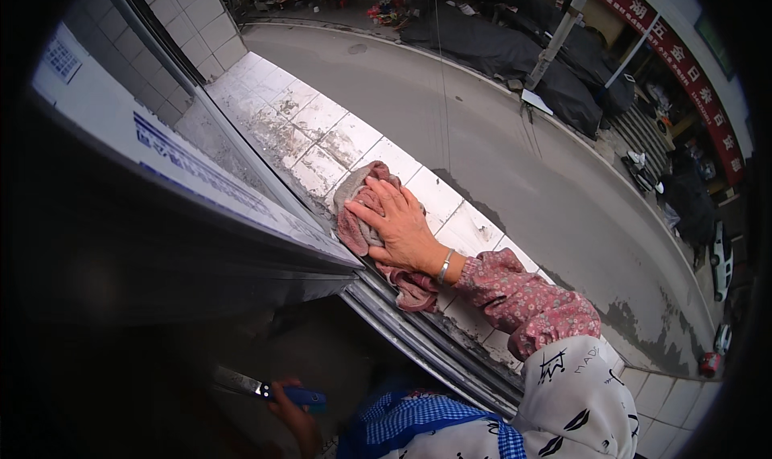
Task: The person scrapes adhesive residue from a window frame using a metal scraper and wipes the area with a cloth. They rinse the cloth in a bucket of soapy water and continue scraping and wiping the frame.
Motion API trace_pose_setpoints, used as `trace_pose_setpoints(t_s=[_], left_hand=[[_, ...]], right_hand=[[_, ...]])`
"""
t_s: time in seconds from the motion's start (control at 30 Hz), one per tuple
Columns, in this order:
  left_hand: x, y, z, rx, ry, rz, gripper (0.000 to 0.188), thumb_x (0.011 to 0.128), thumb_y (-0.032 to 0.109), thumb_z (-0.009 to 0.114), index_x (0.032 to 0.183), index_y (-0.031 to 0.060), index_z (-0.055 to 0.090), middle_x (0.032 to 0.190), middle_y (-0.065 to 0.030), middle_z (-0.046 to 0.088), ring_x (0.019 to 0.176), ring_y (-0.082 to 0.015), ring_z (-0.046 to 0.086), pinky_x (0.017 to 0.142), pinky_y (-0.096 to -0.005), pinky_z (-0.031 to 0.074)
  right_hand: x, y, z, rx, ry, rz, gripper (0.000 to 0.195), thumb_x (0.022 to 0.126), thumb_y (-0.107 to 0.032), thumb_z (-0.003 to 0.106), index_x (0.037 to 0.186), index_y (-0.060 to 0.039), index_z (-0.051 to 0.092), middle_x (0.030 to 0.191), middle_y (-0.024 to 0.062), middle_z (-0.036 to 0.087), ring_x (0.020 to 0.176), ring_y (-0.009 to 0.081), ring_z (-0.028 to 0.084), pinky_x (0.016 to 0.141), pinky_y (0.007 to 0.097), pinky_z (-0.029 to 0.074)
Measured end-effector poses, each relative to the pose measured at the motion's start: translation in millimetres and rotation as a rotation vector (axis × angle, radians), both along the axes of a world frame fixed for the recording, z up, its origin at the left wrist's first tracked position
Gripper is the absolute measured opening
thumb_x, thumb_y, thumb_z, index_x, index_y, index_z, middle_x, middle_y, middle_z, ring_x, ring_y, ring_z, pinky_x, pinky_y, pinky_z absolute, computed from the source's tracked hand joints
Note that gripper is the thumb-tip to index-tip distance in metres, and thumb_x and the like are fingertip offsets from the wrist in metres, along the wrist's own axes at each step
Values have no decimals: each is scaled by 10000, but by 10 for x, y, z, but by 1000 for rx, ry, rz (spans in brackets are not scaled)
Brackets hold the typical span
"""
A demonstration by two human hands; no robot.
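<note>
My right hand [398, 221] lies palm down with spread fingers on a bunched pink and grey cloth [356, 218], against the white tiled outer sill [434, 188]. One end of the cloth trails onto the dark window track. A metal bangle [445, 266] circles my right wrist, below a floral sleeve. Indoors, in shadow at the lower left, my left hand [295, 414] grips the blue handle of a scraper [304, 397]. Its flat metal blade points left. Grey dirt smears mark the tiles [295, 121] beyond the cloth.
The window sash [241, 200], bearing a printed film, stands left of my right hand. Metal track rails [416, 350] run along the sill. Past the sill's outer edge, a street [482, 133] lies far below, with covered goods, a pole and parked vehicles. Thin wires hang outside.
</note>
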State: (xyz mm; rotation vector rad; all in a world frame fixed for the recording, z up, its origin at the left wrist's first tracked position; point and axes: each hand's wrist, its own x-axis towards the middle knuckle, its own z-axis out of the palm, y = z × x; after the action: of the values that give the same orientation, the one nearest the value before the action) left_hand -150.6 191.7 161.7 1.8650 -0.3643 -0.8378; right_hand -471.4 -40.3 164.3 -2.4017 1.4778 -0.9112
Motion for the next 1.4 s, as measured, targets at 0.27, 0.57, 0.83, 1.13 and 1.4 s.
trace_pose_setpoints(t_s=[0.27, 0.57, 0.83, 1.13, 1.4], left_hand=[[-357, 331, 375, -6, -89, 42, 294, 960, 399, 528, 881, 119, 572, 795, -14, 635, 673, -91, 576, 465, -230, 321], [-70, 475, 180, -80, 107, -2, 256, 980, 339, 547, 878, 104, 553, 862, -22, 660, 766, -93, 605, 547, -243, 346], [158, 13, -290, -224, 241, -312, 259, 981, 346, 561, 868, 112, 564, 838, -7, 655, 657, -62, 572, 421, -199, 261], [66, -43, -198, -164, 306, -357, 258, 989, 323, 563, 869, 95, 568, 819, -45, 649, 624, -81, 570, 401, -210, 302], [138, 122, -351, 28, 181, -44, 262, 960, 358, 577, 898, 103, 562, 829, -31, 653, 704, -106, 604, 421, -216, 311]], right_hand=[[146, -1556, -144, -276, -27, -344, 540, 737, -181, 701, 1255, -278, 584, 1134, 97, 529, 1068, 312, 503, 845, 446, 417], [-1690, 2027, -28, -162, 181, -776, 598, 717, -17, 634, 1278, -223, 607, 1243, 86, 572, 1114, 334, 557, 921, 429, 503], [-2433, 4952, 532, 21, 52, -1321, 589, 777, 45, 477, 1344, -96, 546, 1243, 151, 580, 1153, 328, 570, 1020, 393, 440], [-1176, 4190, 653, 409, 246, -431, 590, 714, -111, 618, 1300, -178, 629, 1441, 129, 502, 1303, 345, 465, 1036, 466, 349], [-791, 2393, 433, 292, 153, -30, 606, 795, -24, 575, 1394, -69, 488, 1464, 146, 454, 1243, 316, 499, 958, 427, 383]])
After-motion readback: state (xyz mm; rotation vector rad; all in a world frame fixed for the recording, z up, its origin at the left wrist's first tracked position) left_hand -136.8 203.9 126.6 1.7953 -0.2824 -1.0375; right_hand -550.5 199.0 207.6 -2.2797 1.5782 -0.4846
